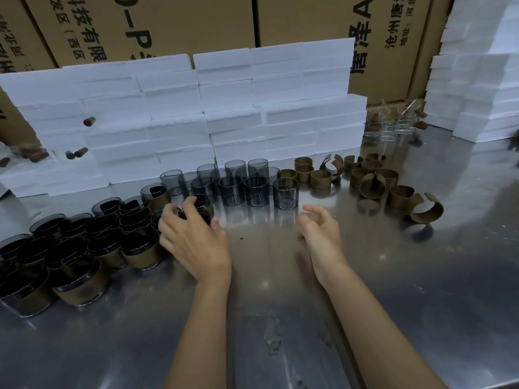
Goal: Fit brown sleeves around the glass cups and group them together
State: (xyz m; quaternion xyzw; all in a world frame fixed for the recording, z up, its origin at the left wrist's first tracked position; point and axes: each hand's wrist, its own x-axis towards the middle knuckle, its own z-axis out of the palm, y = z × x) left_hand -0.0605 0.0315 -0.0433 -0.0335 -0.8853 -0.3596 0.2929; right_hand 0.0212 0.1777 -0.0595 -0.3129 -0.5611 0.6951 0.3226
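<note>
My left hand (193, 237) grips a dark glass cup (200, 204) from above, at the right edge of a group of several sleeved cups (92, 248) on the left of the metal table (280, 318). The hand hides most of that cup, so I cannot tell whether it wears a sleeve. Several bare grey glass cups (257, 190) stand in rows behind my hands. Loose brown sleeves (372, 185) lie scattered at the right. My right hand (318, 228) hovers over the table with relaxed fingers, holding nothing.
A wall of white foam blocks (196, 113) runs along the back, with cardboard cartons (309, 21) behind it. More foam blocks (483, 80) are stacked at the far right. Several clear glass cups (393, 130) stand in the back right gap.
</note>
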